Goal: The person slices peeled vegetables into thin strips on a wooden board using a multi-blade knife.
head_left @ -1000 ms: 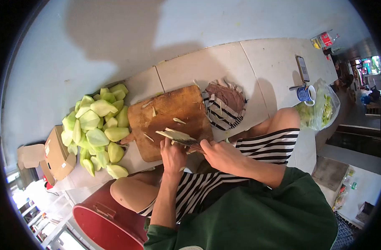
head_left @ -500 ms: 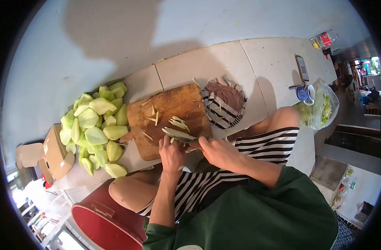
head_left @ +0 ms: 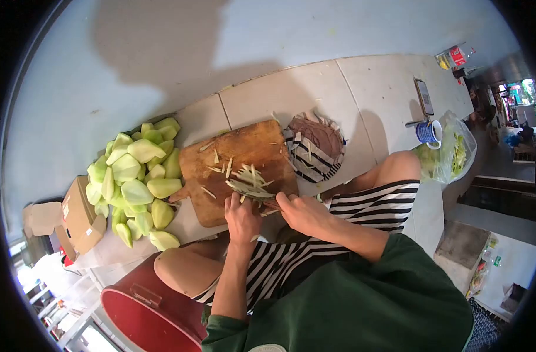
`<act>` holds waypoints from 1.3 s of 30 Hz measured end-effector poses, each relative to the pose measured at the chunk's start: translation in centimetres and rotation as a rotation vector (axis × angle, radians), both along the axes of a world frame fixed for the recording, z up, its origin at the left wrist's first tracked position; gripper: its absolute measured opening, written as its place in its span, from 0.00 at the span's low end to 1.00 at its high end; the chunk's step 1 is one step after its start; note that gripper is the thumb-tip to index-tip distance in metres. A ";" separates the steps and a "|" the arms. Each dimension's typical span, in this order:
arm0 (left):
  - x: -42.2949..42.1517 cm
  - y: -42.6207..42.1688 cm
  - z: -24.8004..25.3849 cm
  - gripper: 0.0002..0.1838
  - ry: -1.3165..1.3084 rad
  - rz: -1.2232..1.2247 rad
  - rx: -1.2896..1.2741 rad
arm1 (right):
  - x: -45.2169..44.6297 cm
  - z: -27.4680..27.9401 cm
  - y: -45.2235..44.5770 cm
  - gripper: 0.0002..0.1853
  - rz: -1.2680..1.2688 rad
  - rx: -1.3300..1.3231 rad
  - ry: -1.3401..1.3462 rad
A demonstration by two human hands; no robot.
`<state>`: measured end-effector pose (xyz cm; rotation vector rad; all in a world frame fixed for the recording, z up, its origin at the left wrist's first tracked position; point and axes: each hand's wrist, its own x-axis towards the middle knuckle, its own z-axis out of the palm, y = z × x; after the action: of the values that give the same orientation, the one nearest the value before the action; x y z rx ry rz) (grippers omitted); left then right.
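Observation:
My right hand (head_left: 306, 214) is closed round the handle of a knife (head_left: 269, 203), whose blade points left and is partly covered by pale strips. The curled fingers of my left hand (head_left: 242, 220) press on a piece of pale green fruit (head_left: 247, 190) beside the blade; its lower part is hidden by my fingers. Both hands are over the front edge of a wooden cutting board (head_left: 206, 167). Cut strips (head_left: 248, 175) lie heaped just beyond the blade, and a few more are scattered over the board.
Left of the board is a pile of peeled green fruit pieces (head_left: 136, 192), with a cardboard box (head_left: 80, 214) beyond. A striped cloth (head_left: 315, 146) lies right of the board. Farther right are a phone (head_left: 424, 97), a blue mug (head_left: 426, 132) and a plastic bag (head_left: 455, 149). Below left stands a red bucket (head_left: 145, 311).
More strips have come loose and fanned out beyond the blade. My right hand and the knife have shifted slightly left; my left hand has stayed almost in place.

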<state>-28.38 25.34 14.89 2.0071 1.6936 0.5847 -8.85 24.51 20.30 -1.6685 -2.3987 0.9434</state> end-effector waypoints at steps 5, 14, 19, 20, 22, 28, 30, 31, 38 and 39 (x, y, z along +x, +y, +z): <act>-0.1 0.1 -0.4 0.14 -0.064 -0.024 0.066 | 0.5 3.3 -0.7 0.14 0.014 -0.075 -0.016; -0.4 0.1 -0.6 0.15 -0.060 -0.016 0.084 | 0.6 3.3 -1.2 0.15 0.027 -0.029 0.002; -0.1 -0.3 -0.4 0.17 -0.050 0.004 0.091 | 0.2 0.2 -1.0 0.14 -0.023 -0.060 0.033; -0.1 -0.3 -0.4 0.15 -0.043 0.011 0.059 | -0.1 -0.2 -0.6 0.13 -0.042 -0.021 0.046; -0.2 -0.5 -0.3 0.14 -0.031 0.016 0.023 | -0.1 0.1 -1.0 0.13 -0.047 -0.038 0.041; -0.1 -0.2 -0.4 0.08 -0.111 0.003 0.110 | 0.3 3.6 -0.9 0.15 -0.023 -0.167 -0.011; 0.0 -0.2 -0.2 0.08 -0.090 0.018 0.117 | -0.5 0.4 -0.8 0.15 -0.026 -0.091 -0.004; -0.1 -0.2 -0.3 0.08 -0.089 0.019 0.122 | -0.6 -0.9 -0.9 0.15 -0.029 -0.014 0.007; -0.4 -0.6 -0.6 0.11 -0.104 0.018 0.118 | 0.3 4.2 -1.5 0.15 -0.016 -0.115 0.006; -0.3 -0.5 -0.3 0.12 -0.103 0.017 0.102 | 0.1 2.9 -1.4 0.15 -0.016 -0.116 0.005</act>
<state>-28.69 24.87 14.57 1.9968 1.6513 0.7817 -8.71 23.13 23.16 -1.7171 -2.3665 1.1029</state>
